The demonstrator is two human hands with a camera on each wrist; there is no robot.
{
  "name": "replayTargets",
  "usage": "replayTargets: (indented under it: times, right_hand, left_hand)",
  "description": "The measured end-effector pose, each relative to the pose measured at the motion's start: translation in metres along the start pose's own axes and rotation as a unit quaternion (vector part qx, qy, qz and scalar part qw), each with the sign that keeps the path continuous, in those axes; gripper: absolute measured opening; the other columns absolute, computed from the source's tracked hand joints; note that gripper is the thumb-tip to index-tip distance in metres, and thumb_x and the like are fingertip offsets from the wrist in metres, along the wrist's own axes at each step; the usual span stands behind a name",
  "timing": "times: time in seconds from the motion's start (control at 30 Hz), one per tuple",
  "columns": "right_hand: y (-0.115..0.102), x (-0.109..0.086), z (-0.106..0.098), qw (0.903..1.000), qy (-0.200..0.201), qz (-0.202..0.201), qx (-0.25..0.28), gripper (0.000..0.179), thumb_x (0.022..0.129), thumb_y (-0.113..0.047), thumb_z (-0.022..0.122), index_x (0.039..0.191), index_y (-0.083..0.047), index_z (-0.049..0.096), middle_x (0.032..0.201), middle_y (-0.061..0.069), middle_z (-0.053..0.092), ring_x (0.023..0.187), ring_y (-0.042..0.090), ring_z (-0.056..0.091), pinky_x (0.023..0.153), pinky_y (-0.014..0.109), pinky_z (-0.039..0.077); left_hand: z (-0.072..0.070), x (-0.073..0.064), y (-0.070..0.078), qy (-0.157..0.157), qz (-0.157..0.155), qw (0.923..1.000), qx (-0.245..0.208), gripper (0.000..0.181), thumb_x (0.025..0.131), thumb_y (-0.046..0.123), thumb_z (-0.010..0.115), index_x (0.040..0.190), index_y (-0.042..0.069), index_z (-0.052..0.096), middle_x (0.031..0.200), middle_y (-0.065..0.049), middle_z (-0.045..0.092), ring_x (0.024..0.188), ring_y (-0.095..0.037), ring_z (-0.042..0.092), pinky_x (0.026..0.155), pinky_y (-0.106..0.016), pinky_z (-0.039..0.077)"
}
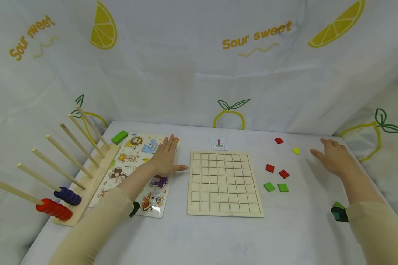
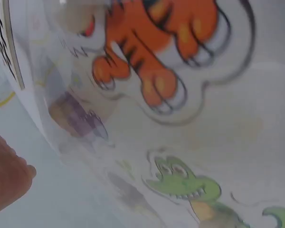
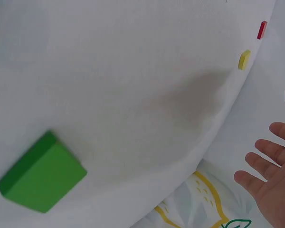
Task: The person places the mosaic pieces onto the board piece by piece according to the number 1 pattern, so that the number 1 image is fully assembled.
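Animal board (image 1: 142,155) partly out of sight behind left forearm (image 1: 135,182)

bead stand (image 1: 95,176) sits along the desk's (image 1: 225,239) left edge | green-free corner, back left: a block (image 1: 119,137) | animal board (image 1: 129,167) lies just right of the stand | grid board (image 1: 224,184) is in the middle | card (image 1: 219,144) lies behind it | six tiles (image 1: 270,168) lie to its right, two farther back | another block (image 3: 42,175) lies toward the right edge

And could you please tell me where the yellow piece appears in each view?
Head: the yellow piece lies right of centre, left of the right hand.
Left wrist: not in this picture.
Right wrist: the yellow piece is upper right, above that hand.
Shared landmark, head and right wrist: the right hand.
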State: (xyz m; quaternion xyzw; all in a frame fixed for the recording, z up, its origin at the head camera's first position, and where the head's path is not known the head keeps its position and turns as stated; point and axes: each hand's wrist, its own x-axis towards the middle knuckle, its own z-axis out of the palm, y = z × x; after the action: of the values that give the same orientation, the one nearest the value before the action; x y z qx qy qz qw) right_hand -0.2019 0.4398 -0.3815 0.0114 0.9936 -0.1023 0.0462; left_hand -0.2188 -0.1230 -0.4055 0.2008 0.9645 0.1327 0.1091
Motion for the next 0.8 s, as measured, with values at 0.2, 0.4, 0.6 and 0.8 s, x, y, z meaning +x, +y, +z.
replayTargets:
  times: [0.2,0.4,0.6,0.8]
  right_hand:
    - [-0.019,0.007,0.008,0.9997,-0.011,0.009,0.018,0.082,0.104,-0.054,0.032,0.143,0.017,0.027,0.141,0.047,0.026,0.128,0.064,0.026,0.106,0.075,0.026]
    - [-0.032,0.014,0.016,0.9988,-0.031,0.024,0.029,0.077,0.104,-0.049,0.036,0.144,0.016,0.026,0.143,0.046,0.025,0.13,0.062,0.025,0.109,0.074,0.026]
    - [-0.033,0.019,0.023,0.9979,-0.035,0.025,0.048,0.074,0.105,-0.043,0.036,0.143,0.019,0.026,0.142,0.048,0.025,0.13,0.063,0.026,0.109,0.073,0.026]
    - [-0.036,0.022,0.028,0.997,-0.036,0.034,0.059,0.068,0.104,-0.036,0.039,0.142,0.019,0.027,0.141,0.048,0.027,0.13,0.062,0.027,0.109,0.073,0.027]
  left_hand:
    - [0.015,-0.004,0.024,-0.038,0.064,0.9971,-0.018,0.121,0.083,0.059,0.07,0.156,-0.007,-0.003,0.166,-0.025,-0.007,0.155,-0.043,-0.003,0.128,-0.054,0.009]
    - [0.019,-0.02,0.04,-0.118,0.075,0.9896,-0.031,0.135,0.07,0.057,0.083,0.158,0.0,-0.002,0.168,-0.017,-0.01,0.156,-0.038,-0.004,0.129,-0.048,0.009]
    - [0.021,-0.029,0.046,-0.155,0.067,0.9856,-0.016,0.138,0.063,0.05,0.089,0.159,0.003,0.001,0.168,-0.014,-0.008,0.157,-0.035,-0.002,0.127,-0.051,0.015]
    - [0.024,-0.03,0.044,-0.16,0.074,0.9843,-0.012,0.137,0.064,0.049,0.089,0.158,0.0,0.003,0.168,-0.016,-0.007,0.157,-0.036,-0.002,0.129,-0.046,0.012]
